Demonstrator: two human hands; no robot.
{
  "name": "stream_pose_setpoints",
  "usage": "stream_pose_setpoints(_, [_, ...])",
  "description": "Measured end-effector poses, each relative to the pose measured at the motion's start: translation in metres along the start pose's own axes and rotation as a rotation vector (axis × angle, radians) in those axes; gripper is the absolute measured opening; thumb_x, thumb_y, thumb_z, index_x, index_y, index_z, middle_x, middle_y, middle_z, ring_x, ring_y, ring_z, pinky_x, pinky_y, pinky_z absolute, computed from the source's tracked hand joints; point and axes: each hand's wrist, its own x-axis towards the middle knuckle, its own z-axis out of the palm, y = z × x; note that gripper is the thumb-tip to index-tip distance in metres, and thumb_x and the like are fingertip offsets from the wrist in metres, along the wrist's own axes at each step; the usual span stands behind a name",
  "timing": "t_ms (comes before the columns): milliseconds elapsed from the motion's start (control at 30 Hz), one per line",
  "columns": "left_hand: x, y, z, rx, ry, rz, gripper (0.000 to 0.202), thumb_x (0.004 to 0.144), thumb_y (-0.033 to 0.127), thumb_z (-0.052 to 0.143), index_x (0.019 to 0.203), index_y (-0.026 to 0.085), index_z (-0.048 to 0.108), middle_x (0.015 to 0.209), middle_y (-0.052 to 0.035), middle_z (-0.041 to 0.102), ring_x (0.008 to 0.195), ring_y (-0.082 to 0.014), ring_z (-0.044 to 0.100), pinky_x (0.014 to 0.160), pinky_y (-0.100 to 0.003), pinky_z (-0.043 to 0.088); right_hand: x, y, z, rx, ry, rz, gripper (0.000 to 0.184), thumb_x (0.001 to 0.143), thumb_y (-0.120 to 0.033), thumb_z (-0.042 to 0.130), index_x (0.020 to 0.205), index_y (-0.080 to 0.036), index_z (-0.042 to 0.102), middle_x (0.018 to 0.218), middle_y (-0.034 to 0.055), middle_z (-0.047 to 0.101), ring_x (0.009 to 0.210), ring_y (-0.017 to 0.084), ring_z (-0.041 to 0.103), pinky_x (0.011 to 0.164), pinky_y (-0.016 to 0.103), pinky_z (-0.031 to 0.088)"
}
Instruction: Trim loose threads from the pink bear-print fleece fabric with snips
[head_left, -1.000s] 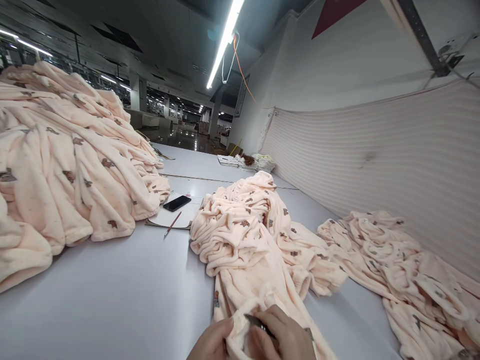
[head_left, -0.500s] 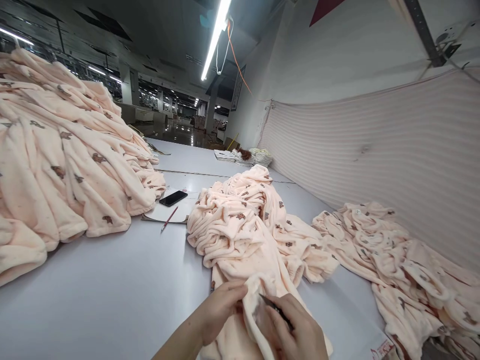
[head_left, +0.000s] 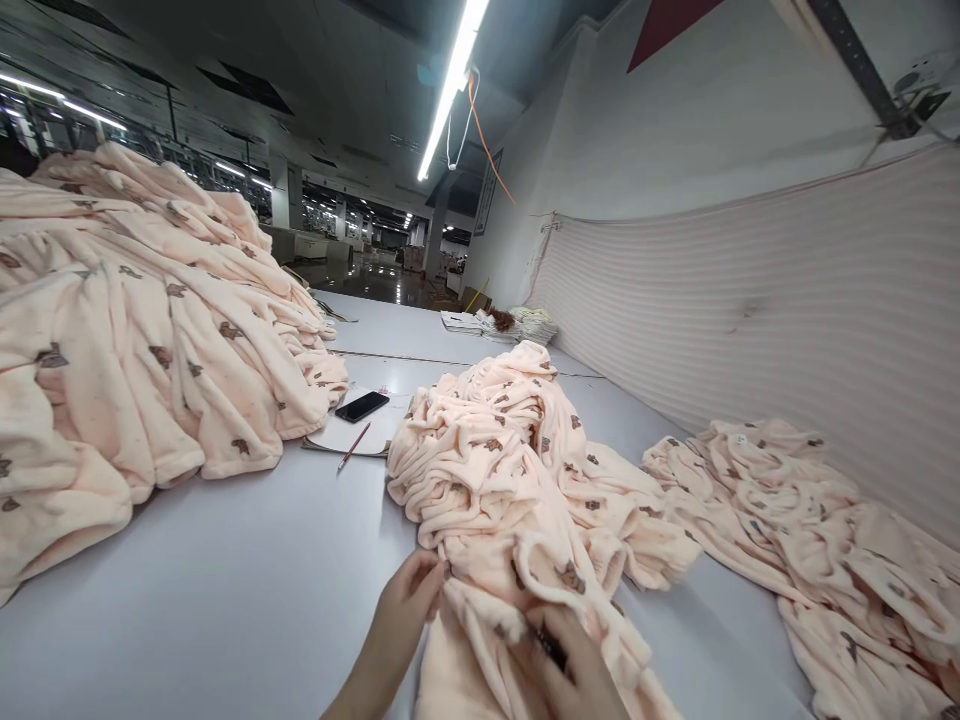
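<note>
On the smooth pale-grey tabletop point(head_left: 262, 590), we have the peach plush cloth with small brown printed motifs point(head_left: 469, 480) bunched front and centre, between a tall peach plush pile point(head_left: 187, 340) at left and a lower peach plush heap point(head_left: 810, 540) at right. Our left hand point(head_left: 416, 590) pinches its left edge, thumb and fingertips together; our right hand point(head_left: 577, 665), fingers curled tight round a small dark tool point(head_left: 552, 648), mostly hidden, sits over the near folds. Beyond, we see a flat black phone point(head_left: 362, 406) on white paper point(head_left: 328, 432), slim red pencil point(head_left: 354, 446) across the paper's near edge.
</note>
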Motion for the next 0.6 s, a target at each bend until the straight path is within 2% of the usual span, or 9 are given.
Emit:
stream_pose_setpoints(33, [-0.008, -0.010, 0.001, 0.063, 0.042, 0.009, 0.024, 0.079, 0.043, 0.054, 0.070, 0.021, 0.049, 0.060, 0.0071, 0.048, 0.055, -0.0110, 0.051, 0.054, -0.022, 0.039, 0.007, -0.002, -0.010, 0.140, -0.003, 0.041, 0.022, 0.087, -0.035, 0.049, 0.076, -0.020, 0.061, 0.078, 0.0029, 0.064, 0.078, 0.020, 0.061, 0.072, 0.029, 0.048])
stream_pose_setpoints(100, [-0.019, -0.027, 0.011, 0.256, 0.011, 0.006, 0.026, 0.077, 0.047, 0.052, 0.079, 0.021, 0.053, 0.067, 0.0033, 0.055, 0.054, -0.0150, 0.056, 0.051, -0.026, 0.041, 0.017, -0.008, -0.021, 0.336, -0.030, 0.112, 0.025, 0.085, -0.041, 0.052, 0.080, -0.019, 0.063, 0.085, 0.0053, 0.067, 0.089, 0.024, 0.061, 0.080, 0.033, 0.047])
stream_pose_setpoints(133, [-0.021, -0.034, 0.020, 0.347, -0.023, 0.048, 0.030, 0.074, 0.045, 0.056, 0.092, 0.020, 0.055, 0.082, -0.0029, 0.063, 0.069, -0.0195, 0.062, 0.061, -0.028, 0.046, 0.021, -0.009, -0.024, 0.405, -0.045, 0.135, 0.025, 0.084, -0.041, 0.055, 0.085, -0.018, 0.065, 0.091, 0.0065, 0.068, 0.096, 0.026, 0.060, 0.086, 0.035, 0.045])
stream_pose_setpoints(200, [-0.019, -0.040, 0.037, 0.424, 0.018, 0.141, 0.044, 0.068, 0.040, 0.061, 0.105, 0.018, 0.056, 0.106, -0.0115, 0.065, 0.099, -0.0278, 0.061, 0.083, -0.033, 0.046, 0.024, -0.008, -0.023, 0.495, -0.042, 0.150, 0.029, 0.082, -0.041, 0.059, 0.099, -0.018, 0.065, 0.109, 0.0084, 0.067, 0.112, 0.028, 0.054, 0.097, 0.038, 0.039])
stream_pose_setpoints(300, [-0.007, -0.041, 0.050, 0.299, 0.081, 0.174, 0.036, 0.073, 0.032, 0.052, 0.106, 0.018, 0.056, 0.115, -0.0118, 0.064, 0.117, -0.0278, 0.052, 0.096, -0.033, 0.041, 0.024, 0.005, -0.021, 0.587, 0.033, 0.100, 0.037, 0.084, -0.040, 0.059, 0.116, -0.022, 0.059, 0.130, 0.0079, 0.057, 0.123, 0.025, 0.047, 0.105, 0.038, 0.033])
stream_pose_setpoints(400, [0.001, -0.049, 0.049, 0.202, 0.033, 0.225, 0.033, 0.080, 0.027, 0.039, 0.111, 0.018, 0.050, 0.111, -0.0105, 0.064, 0.106, -0.0241, 0.059, 0.091, -0.034, 0.046, 0.023, 0.019, -0.026, 0.607, 0.049, 0.035, 0.035, 0.090, -0.040, 0.053, 0.121, -0.026, 0.055, 0.135, 0.0060, 0.053, 0.127, 0.022, 0.044, 0.106, 0.037, 0.032])
stream_pose_setpoints(500, [0.001, -0.065, 0.051, 0.390, 0.241, 0.440, 0.047, 0.077, 0.033, 0.053, 0.120, 0.018, 0.042, 0.117, -0.0140, 0.056, 0.109, -0.0292, 0.055, 0.092, -0.043, 0.045, 0.023, 0.019, -0.032, 0.537, -0.001, -0.003, 0.035, 0.091, -0.037, 0.051, 0.125, -0.028, 0.052, 0.133, 0.0050, 0.055, 0.128, 0.021, 0.042, 0.107, 0.036, 0.032])
stream_pose_setpoints(567, [0.000, -0.070, 0.055, 0.609, 0.426, 0.597, 0.060, 0.069, 0.036, 0.066, 0.121, 0.018, 0.042, 0.120, -0.0159, 0.050, 0.113, -0.0347, 0.048, 0.094, -0.050, 0.041, 0.022, 0.012, -0.035, 0.454, 0.006, -0.021, 0.027, 0.090, -0.035, 0.051, 0.115, -0.027, 0.058, 0.124, 0.0055, 0.060, 0.121, 0.022, 0.048, 0.101, 0.034, 0.038])
stream_pose_setpoints(600, [0.000, -0.070, 0.056, 0.699, 0.473, 0.650, 0.056, 0.069, 0.033, 0.067, 0.118, 0.019, 0.044, 0.119, -0.0153, 0.048, 0.112, -0.0355, 0.046, 0.093, -0.052, 0.040, 0.022, 0.008, -0.037, 0.406, 0.009, -0.032, 0.022, 0.090, -0.035, 0.051, 0.108, -0.026, 0.060, 0.117, 0.0056, 0.063, 0.114, 0.022, 0.053, 0.095, 0.032, 0.042])
